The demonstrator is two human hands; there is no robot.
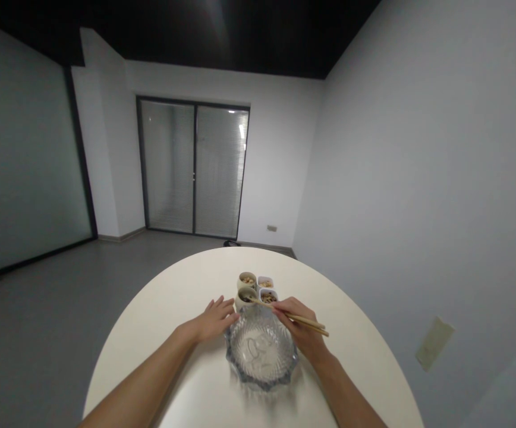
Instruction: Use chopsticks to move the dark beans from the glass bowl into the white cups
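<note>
Clock frame: centre on the glass bowl (240, 362), 12 = straight ahead, away from the person.

Key relation: the chopsticks (309, 323) are clamped in the right hand (296, 328), and their long axis runs from about 4 o'clock to 10 o'clock across the top of the bowl. The tips end at the mouth of the near round cup (244, 299), at about 11 o'clock. Contact with the food there: too small to tell. The right hand is nearer the sticks by default, since it holds them. The butt ends stick out past the hand at about 3 to 4 o'clock.

The left hand (216, 321) is open, fingers apart, at about 10 o'clock. Its fingertips are just beside the near round cup and the bowl rim. Can't tell whether the palm is on the bench (160, 309) or just above it.

Containers: four small cups sit in a tight 2x2 group at 11 to 12 o'clock. The far round cup (247, 280) and the near round cup are on the left, with the far square cup (265, 283) and near square cup (268, 295) on the right. All four hold small brown-and-tan bits; exact food unclear. The cut-glass bowl shows no food, only thin curved lines at the base, likely pattern or reflection.

Background: glass door (194, 166) with blinds, far side of the room.
</note>
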